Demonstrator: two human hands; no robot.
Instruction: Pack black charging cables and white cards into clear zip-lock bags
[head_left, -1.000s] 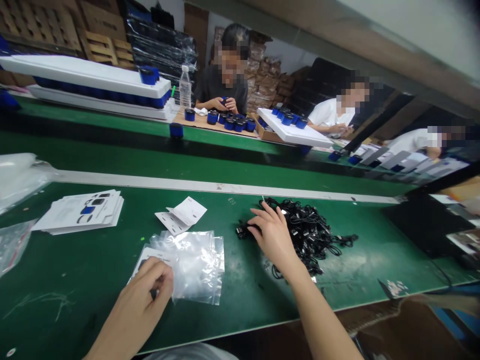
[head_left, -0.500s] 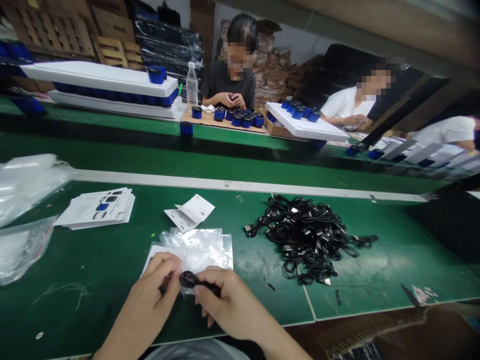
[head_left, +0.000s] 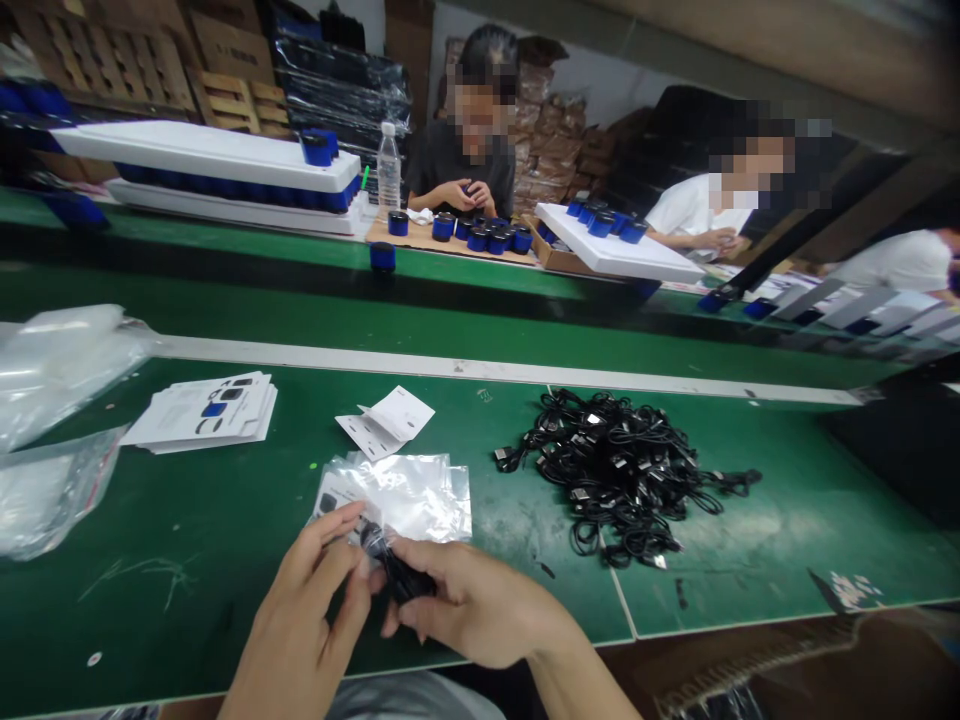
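Note:
My right hand [head_left: 469,600] grips a coiled black cable [head_left: 405,575] between thumb and fingers. The cable's looped end points at my left hand [head_left: 322,580], with shiny clear film over it. My left hand's fingers and thumb are bent around the edge of that small clear plastic bag [head_left: 373,530]; part of its hold is hidden. Just beyond my hands lie several flat clear bags [head_left: 412,490] and a printed sheet [head_left: 330,497]. A folded white leaflet [head_left: 390,420] rests behind them. To the right is a tangled heap of black USB cables [head_left: 615,470].
At left are a stack of printed leaflets [head_left: 206,412] and large plastic bags [head_left: 60,480]. A pale strip [head_left: 450,367] crosses the green table. Beyond it, co-workers sit near blue-and-black round items [head_left: 480,238], foam trays [head_left: 217,155] and a water bottle [head_left: 388,170].
The cable's looped end has gone from bare beside my left fingers to under the clear film. My left fingers have spread a little and shifted right. The whole view has moved slightly.

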